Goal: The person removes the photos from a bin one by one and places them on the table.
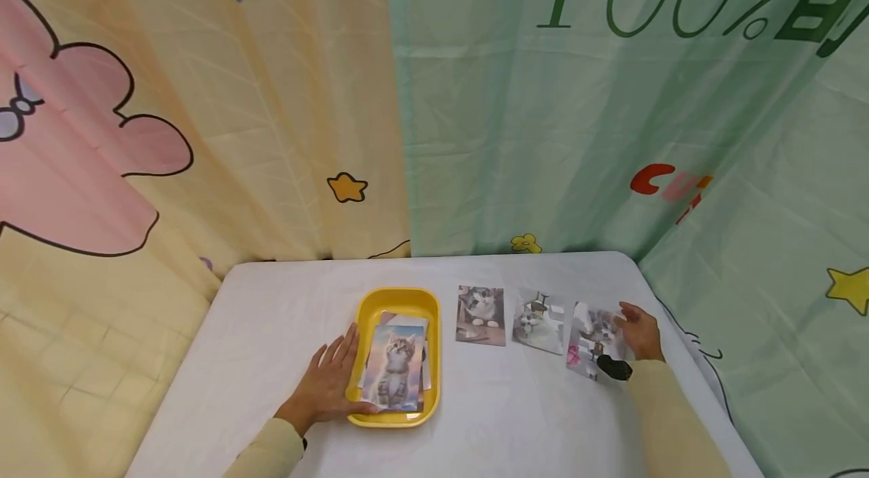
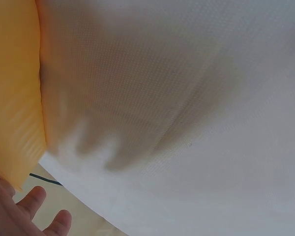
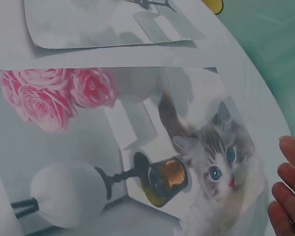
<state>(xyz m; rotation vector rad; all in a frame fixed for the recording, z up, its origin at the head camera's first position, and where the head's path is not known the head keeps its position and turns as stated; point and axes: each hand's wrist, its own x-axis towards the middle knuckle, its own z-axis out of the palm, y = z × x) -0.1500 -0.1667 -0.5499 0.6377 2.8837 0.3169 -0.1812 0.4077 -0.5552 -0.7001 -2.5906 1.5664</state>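
Note:
My left hand rests against the left side of a yellow tray, fingers straight and spread, thumb along the near rim. Inside the tray lies a small pile of picture cards, a kitten card on top. To the right, three cat cards lie in a row: a left card, a middle card and a right card with pink roses. My right hand is at the right card's far right side, fingers loosely bent and holding nothing; the right wrist view shows the fingers just off the card.
A white cloth covers the table, whose right edge runs close beside my right hand. Printed curtains hang behind the table and at both sides. A black oval piece sits at my right wrist, over the right card's lower corner.

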